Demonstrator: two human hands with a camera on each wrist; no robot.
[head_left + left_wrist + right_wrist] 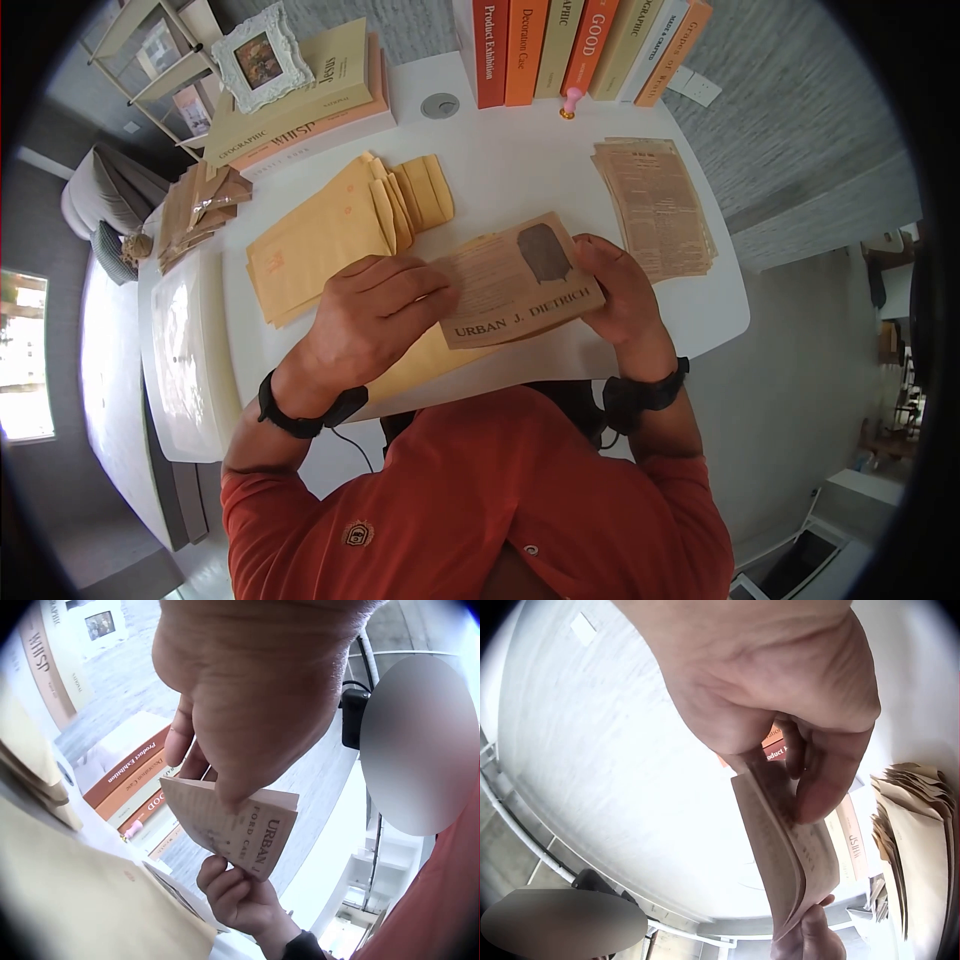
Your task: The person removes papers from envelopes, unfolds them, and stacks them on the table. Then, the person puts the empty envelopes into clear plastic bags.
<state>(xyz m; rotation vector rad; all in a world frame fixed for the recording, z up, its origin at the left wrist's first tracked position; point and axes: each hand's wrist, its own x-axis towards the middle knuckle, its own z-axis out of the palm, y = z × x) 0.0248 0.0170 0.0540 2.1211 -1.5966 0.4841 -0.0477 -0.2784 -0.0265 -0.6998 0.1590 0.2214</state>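
Between my hands, above the table's front part, is a folded brown printed paper [515, 285], lettered "URBAN J. DIETRICH" beside a dark picture. My left hand [375, 315] holds its left end; the left wrist view shows the thumb in front and fingers behind. On the opposite end, my right hand [622, 290] pinches the paper with the thumb over its face. Seen from the right wrist, the folded paper [784, 847] bends, with layers parted at the edge. Yellow envelopes [325, 235] lie beyond my left hand, and another yellow envelope [430, 362] sits partly hidden beneath the paper.
On the right lies a stack of brown printed sheets [660, 210]. Upright books [560, 50] and a pink pushpin-shaped item [571, 100] stand at the back. Stacked books [310, 110] bear a white picture frame [258, 60]. Brown packets [200, 210] and a translucent box [190, 350] are left.
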